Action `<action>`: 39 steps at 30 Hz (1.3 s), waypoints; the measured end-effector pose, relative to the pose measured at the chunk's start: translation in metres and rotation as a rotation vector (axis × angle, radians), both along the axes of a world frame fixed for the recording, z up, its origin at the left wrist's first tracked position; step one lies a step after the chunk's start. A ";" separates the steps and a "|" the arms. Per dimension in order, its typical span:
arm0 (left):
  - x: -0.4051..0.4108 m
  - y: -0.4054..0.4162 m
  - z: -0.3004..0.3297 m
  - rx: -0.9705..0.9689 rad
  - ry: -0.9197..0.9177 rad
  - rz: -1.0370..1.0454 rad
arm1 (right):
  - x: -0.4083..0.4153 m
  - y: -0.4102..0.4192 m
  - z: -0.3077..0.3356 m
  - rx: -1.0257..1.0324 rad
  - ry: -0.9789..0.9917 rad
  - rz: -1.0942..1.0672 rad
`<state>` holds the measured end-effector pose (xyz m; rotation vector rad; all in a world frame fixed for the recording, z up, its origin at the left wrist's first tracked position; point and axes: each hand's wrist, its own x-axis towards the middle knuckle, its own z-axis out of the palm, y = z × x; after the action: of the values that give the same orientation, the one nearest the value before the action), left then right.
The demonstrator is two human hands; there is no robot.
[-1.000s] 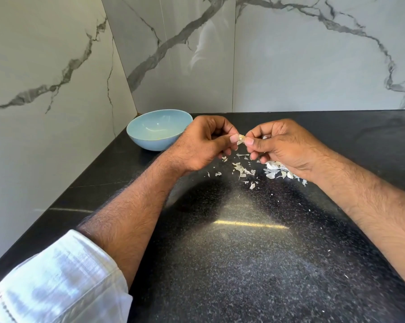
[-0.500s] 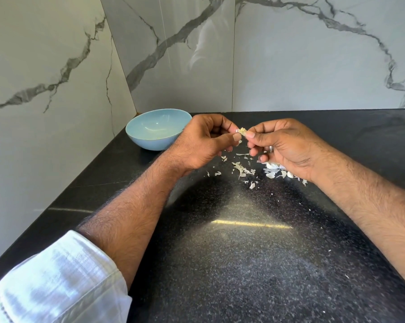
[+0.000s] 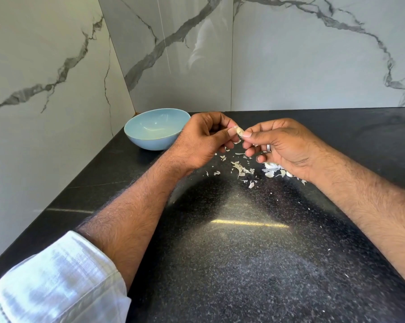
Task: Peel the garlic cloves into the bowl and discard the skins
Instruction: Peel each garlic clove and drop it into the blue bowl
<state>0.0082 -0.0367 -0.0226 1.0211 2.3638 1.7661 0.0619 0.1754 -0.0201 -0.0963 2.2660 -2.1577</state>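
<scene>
One garlic clove [image 3: 239,131] is held above the black counter [image 3: 220,264], pinched at its left end by the thumb and curled fingers of the left hand [image 3: 201,142] and at its right end by the thumb and forefinger of the right hand [image 3: 283,145] (a ring sits on one finger). One blue bowl [image 3: 156,129] stands just left of the left hand, near the wall corner. Below the hands lie loose skins [image 3: 242,170], too many and too small to count, with one whiter heap [image 3: 272,170] partly under the right hand.

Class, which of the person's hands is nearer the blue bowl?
Left. The left hand is just right of the blue bowl, close beside it; the right hand is farther right, beyond the left.
</scene>
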 end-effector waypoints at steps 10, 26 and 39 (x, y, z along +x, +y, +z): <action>0.004 0.001 0.003 0.057 -0.072 -0.042 | -0.001 0.002 0.001 -0.079 -0.050 0.078; 0.004 0.007 0.001 -0.025 -0.048 0.114 | 0.002 -0.008 -0.001 0.420 0.273 -0.376; 0.004 0.013 -0.003 -0.052 0.080 0.208 | 0.003 -0.010 0.000 0.512 0.359 -0.271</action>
<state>0.0122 -0.0233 -0.0256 0.8844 2.6370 1.7452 0.0653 0.1651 -0.0203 -0.1915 3.1278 -1.6834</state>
